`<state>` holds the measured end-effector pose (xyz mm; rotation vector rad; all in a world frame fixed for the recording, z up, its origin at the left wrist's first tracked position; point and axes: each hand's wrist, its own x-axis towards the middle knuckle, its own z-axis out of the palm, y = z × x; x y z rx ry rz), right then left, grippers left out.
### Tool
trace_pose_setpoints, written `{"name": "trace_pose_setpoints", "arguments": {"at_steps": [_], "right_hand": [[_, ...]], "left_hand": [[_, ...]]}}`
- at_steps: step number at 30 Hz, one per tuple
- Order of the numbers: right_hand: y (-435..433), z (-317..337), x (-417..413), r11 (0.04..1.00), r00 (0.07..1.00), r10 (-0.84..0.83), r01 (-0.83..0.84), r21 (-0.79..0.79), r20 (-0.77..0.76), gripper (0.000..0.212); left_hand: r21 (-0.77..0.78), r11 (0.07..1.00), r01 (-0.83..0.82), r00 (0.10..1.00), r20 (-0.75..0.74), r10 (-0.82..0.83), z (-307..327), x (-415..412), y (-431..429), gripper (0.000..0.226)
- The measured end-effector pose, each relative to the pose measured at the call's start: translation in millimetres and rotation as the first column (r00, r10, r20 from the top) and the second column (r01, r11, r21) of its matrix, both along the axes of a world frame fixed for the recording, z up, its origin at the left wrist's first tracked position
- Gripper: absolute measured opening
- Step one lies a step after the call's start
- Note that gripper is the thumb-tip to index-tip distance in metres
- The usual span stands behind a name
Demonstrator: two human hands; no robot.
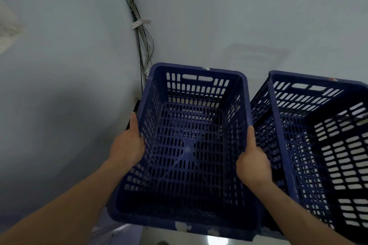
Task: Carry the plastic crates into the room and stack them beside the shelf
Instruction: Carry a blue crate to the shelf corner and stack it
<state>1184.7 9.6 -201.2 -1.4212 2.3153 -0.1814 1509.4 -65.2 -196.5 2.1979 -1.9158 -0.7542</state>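
Left forearm and hand: the left hand [127, 145] is seen on the left long side of the held crate [191, 151], its thumb laid forward along the outside of the rim. The other fingers are hidden behind the crate wall, so the grip is judged from the wrapped palm.
Right forearm and hand: the right hand [253, 163] is clamped on the opposite long rim in the same manner, with the thumb stretched forward along the edge.
Held crate: a dark blue slotted plastic crate is held between both hands, open side up and empty, in the corner of the room. White scuffs are seen on its near rim. What lies under it cannot be told.
Second crate: another blue slotted crate [318, 135] is placed just beside it on the right, also empty.
Corner: pale walls [59, 65] are met here by a bundle of cables [139, 45], bound with a white tag [140, 23].
Floor: a glossy strip of floor [199, 239] is shown below the near rim.
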Motion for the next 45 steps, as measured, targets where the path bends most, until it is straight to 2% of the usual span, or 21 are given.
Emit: {"name": "trace_pose_setpoints", "arguments": {"at_steps": [3,10,15,20,23,28,33,35,38,42,45], "right_hand": [[0.2,2.3,1.0,0.997,0.996,0.064,-0.062,0.044,-0.06,0.106],[-2.1,5.1,-0.4,0.996,0.996,0.052,-0.047,0.07,-0.075,0.102],[-3.4,8.4,-0.7,0.998,0.999,0.041,-0.04,0.055,-0.014,0.098],[5.0,12.9,-3.6,1.0,0.993,-0.002,0.001,0.006,0.121,0.094],[6.9,13.7,-1.2,1.0,0.993,-0.008,0.007,0.006,0.12,0.094],[4.9,14.4,-0.1,1.0,0.991,-0.019,0.018,0.012,0.136,0.093],[2.0,11.9,-1.8,0.999,0.994,-0.012,0.008,0.041,0.107,0.094],[4.4,8.9,-1.3,0.998,0.999,0.002,-0.005,0.058,0.05,0.097],[1.6,8.8,-3.5,0.993,0.999,0.049,-0.046,0.106,-0.02,0.1],[-2.8,27.2,-13.2,0.962,0.978,0.112,-0.151,0.229,0.176,0.097],[-4.5,48.6,-18.8,0.952,0.956,0.101,-0.174,0.254,0.277,0.09]], "left_hand": [[-0.003,1.0,0.026,0.999,0.028,-0.026,1.3,-0.2,-3.9,0.085],[-0.023,0.998,0.053,0.998,0.024,-0.053,3.2,2.2,-1.8,0.093],[0.021,0.998,0.055,0.998,-0.002,-0.055,3.9,3.0,-6.5,0.096],[0.044,0.997,0.059,0.996,-0.077,-0.055,5.3,2.6,0.4,0.096],[0.072,0.994,0.084,0.995,-0.059,-0.08,9.1,3.1,-1.5,0.099],[0.035,0.996,0.079,0.996,-0.033,-0.078,8.7,1.1,-0.8,0.094],[0.051,0.997,0.063,0.998,-0.013,-0.062,7.1,1.0,-1.8,0.094],[0.061,0.997,0.055,0.998,-0.002,-0.055,7.2,1.4,0.1,0.095],[0.154,0.984,0.093,0.995,0.014,-0.096,11.7,3.5,-4.3,0.1],[0.314,0.938,0.149,0.977,0.099,-0.188,35.3,-4.0,-8.4,0.094],[0.268,0.949,0.164,0.96,0.178,-0.216,53.5,-14.8,-3.4,0.087]]}}
